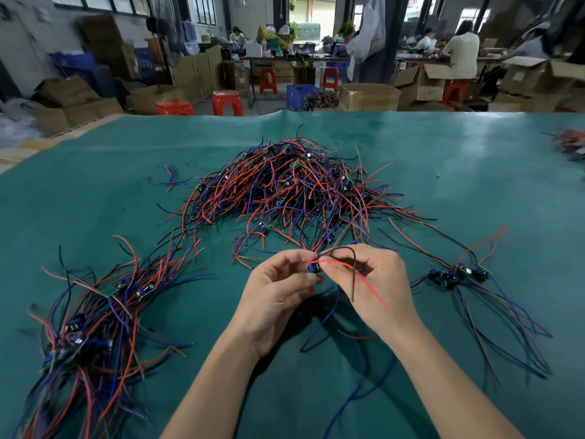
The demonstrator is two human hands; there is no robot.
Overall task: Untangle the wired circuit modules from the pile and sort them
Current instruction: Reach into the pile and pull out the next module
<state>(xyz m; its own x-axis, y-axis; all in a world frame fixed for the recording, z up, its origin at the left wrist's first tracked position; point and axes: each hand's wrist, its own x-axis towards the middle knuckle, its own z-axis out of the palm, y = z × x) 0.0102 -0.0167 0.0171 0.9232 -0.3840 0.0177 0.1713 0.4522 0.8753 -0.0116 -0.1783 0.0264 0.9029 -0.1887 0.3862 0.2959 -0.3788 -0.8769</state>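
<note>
A big tangled pile of wired circuit modules (294, 188), with red, blue and black leads, lies in the middle of the green table (474, 172). In front of it my left hand (278, 293) and my right hand (376, 286) meet over one small blue module (314, 268). My left fingers pinch the module. My right fingers hold its red and dark wires, which arch over that hand. Its blue leads hang down between my wrists. A sorted bundle (91, 315) lies at the left. A smaller group of modules (456, 275) lies at the right.
A few loose wires (171, 179) lie left of the pile. More red parts (573, 145) sit at the table's far right edge. Beyond the table stand cardboard boxes (370, 96), red stools (228, 103), a blue crate (300, 95) and people at benches.
</note>
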